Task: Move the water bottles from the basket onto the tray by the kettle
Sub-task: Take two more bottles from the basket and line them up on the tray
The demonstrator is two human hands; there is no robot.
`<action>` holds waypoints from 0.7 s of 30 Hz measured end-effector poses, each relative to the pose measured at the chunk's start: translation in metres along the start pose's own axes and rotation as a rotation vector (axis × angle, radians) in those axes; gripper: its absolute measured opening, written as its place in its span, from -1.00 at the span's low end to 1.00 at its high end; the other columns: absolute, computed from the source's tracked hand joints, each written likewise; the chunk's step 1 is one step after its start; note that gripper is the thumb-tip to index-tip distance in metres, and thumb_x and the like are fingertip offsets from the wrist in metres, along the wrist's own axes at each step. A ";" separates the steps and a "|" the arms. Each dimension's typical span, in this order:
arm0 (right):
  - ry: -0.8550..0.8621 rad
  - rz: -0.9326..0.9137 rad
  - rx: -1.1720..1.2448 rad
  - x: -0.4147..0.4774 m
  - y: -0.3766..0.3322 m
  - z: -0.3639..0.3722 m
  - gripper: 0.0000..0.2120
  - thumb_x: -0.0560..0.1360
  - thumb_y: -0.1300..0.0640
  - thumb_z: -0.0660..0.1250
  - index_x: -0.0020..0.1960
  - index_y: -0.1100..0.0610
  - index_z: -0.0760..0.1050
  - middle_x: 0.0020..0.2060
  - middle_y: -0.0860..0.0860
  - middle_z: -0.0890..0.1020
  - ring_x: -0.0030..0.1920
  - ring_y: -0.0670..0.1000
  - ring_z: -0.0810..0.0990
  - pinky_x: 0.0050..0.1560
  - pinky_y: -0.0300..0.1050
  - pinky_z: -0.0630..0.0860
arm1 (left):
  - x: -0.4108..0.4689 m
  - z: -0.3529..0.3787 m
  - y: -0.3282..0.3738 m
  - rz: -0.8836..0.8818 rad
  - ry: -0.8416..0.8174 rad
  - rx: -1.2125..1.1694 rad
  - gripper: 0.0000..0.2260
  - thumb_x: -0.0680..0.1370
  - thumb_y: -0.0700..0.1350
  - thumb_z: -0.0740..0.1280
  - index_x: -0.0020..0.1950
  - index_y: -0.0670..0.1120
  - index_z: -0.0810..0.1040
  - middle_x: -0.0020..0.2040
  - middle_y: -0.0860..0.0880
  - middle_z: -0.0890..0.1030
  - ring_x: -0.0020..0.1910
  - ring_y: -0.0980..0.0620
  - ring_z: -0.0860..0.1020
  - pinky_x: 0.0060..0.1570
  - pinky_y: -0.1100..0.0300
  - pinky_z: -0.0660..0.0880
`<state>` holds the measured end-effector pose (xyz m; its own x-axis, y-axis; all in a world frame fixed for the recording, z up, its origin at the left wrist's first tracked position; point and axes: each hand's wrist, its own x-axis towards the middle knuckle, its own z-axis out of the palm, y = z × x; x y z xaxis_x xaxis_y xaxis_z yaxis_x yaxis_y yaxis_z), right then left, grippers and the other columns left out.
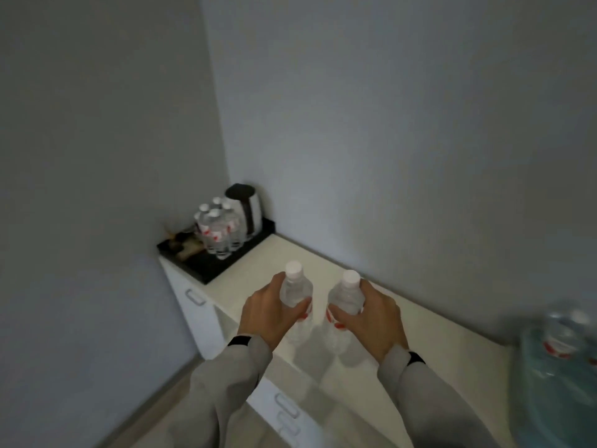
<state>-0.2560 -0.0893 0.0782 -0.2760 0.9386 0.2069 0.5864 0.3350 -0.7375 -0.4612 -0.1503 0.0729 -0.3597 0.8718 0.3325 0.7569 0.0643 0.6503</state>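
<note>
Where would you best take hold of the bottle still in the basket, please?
Probably around its neck and shoulder just under the cap, coming from above. The bottle sits down inside the blue basket at the right edge, so the wall seems to block its sides and only its top looks free. The view there is blurred, so its exact pose is unclear.
</note>
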 end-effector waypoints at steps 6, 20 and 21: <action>-0.149 -0.058 0.041 0.039 -0.085 0.105 -0.60 0.30 -0.20 0.50 0.06 -0.11 0.51 -0.08 -0.13 0.67 -0.07 -0.03 0.65 0.00 -0.05 0.60 | 0.021 -0.084 -0.102 -0.097 0.083 0.024 -0.45 0.39 0.28 0.37 0.31 0.12 0.38 0.07 -0.01 0.68 0.01 -0.08 0.62 0.00 0.01 0.57; -0.143 -0.091 0.143 0.212 -0.192 0.308 -0.57 0.34 -0.16 0.52 0.13 -0.04 0.52 0.02 -0.06 0.69 0.03 -0.01 0.65 0.03 -0.10 0.58 | 0.197 -0.164 -0.298 -0.094 0.100 0.094 -0.38 0.36 0.33 0.39 0.34 0.10 0.41 0.06 0.00 0.70 -0.02 -0.06 0.66 -0.05 -0.01 0.61; -0.131 -0.084 0.148 0.225 -0.197 0.318 -0.56 0.34 -0.17 0.52 0.14 -0.05 0.52 0.03 -0.07 0.69 0.04 -0.02 0.65 0.05 -0.09 0.59 | 0.214 -0.167 -0.307 -0.085 0.089 0.086 -0.39 0.37 0.30 0.41 0.34 0.08 0.42 0.08 -0.02 0.69 0.00 -0.08 0.66 -0.04 -0.01 0.61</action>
<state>-0.6755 0.0292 0.0660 -0.4220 0.8857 0.1934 0.4415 0.3871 -0.8094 -0.8618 -0.0650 0.0585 -0.4684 0.8152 0.3408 0.7645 0.1806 0.6188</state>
